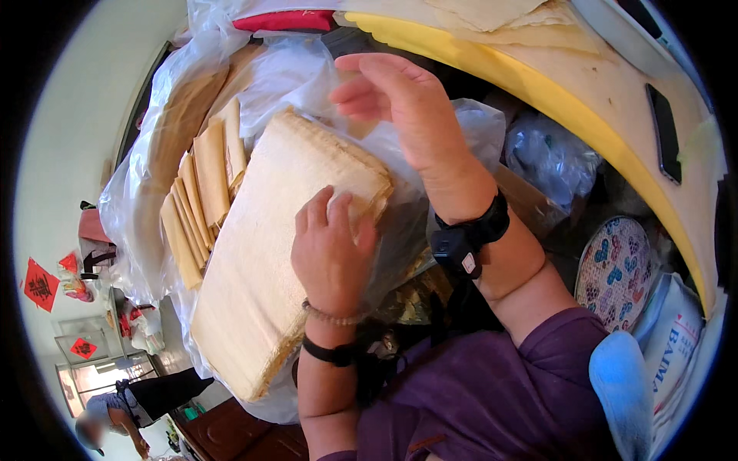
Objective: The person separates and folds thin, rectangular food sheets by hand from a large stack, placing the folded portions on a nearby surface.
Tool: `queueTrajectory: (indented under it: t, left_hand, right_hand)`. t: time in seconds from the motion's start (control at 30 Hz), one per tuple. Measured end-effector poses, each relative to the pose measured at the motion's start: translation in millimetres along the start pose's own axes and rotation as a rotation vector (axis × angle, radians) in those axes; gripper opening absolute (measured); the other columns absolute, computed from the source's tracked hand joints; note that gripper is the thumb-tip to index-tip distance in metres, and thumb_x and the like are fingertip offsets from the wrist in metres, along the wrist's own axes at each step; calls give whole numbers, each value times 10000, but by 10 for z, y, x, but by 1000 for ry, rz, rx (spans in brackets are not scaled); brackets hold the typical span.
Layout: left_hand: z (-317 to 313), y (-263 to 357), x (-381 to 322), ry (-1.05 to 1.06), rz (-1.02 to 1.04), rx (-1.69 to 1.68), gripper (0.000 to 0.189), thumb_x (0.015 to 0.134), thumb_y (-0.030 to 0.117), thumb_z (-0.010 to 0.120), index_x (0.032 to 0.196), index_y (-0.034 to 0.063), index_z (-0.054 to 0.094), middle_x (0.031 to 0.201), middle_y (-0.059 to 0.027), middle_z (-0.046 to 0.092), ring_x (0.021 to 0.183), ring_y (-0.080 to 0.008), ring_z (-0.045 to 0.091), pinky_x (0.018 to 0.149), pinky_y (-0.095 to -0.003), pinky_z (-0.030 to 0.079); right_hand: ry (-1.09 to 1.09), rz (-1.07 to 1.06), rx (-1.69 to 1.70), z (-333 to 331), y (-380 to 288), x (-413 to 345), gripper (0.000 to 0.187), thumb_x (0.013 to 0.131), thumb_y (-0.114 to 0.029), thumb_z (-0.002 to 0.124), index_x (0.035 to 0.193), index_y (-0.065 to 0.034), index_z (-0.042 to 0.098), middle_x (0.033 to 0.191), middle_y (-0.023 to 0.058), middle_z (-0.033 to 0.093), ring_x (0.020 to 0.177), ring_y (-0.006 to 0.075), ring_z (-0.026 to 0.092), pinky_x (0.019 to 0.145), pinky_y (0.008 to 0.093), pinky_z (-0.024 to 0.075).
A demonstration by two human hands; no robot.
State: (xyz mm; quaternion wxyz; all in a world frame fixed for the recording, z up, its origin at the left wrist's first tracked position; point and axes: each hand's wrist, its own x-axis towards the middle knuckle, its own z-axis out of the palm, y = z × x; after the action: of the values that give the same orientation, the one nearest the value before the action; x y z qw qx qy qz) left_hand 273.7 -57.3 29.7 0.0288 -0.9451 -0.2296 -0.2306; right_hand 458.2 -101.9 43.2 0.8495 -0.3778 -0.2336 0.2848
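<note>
A thick stack of pale, thin sheets [259, 242] with rough edges lies tilted before me on clear plastic sheeting. My left hand [333, 253], back upward, rests on its right part with bent, slightly spread fingers; whether a sheet is pinched under the fingertips cannot be told. My right hand [398, 98] is raised above the stack's upper right corner, fingers loosely bent and a little blurred, with nothing seen in it. Several folded tan sheets [199, 190] stand in a row along the stack's left side.
A table with a yellow edge [519, 98] curves along the right; a dark phone [664, 133] and more thin sheets [553, 34] lie on it. Plastic bags [548, 155] and a round heart-patterned seat [614, 271] are below. Another person [124, 409] bends at the far lower left.
</note>
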Motion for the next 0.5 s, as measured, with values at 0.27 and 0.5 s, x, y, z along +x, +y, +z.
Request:
queueTrajectory:
  t: [0.27, 0.5]
  left_hand:
    - [130, 184, 148, -48, -8, -29, 183, 820, 151, 728, 981, 106, 652, 1038, -59, 665, 926, -280, 636, 750, -378, 530]
    - [77, 113, 233, -77, 9, -96, 118, 827, 128, 718, 920, 87, 657, 965, -80, 683, 866, -302, 656, 728, -392, 529]
  right_hand:
    - [-3, 38, 18, 48, 46, 6, 333, 1012, -289, 518, 1143, -40, 696, 931, 94, 729, 816, 155, 680, 765, 278, 530]
    - [-6, 31, 75, -25, 30, 27, 312, 1018, -254, 527, 1117, 2, 674, 898, 95, 722, 791, 130, 689, 733, 223, 541]
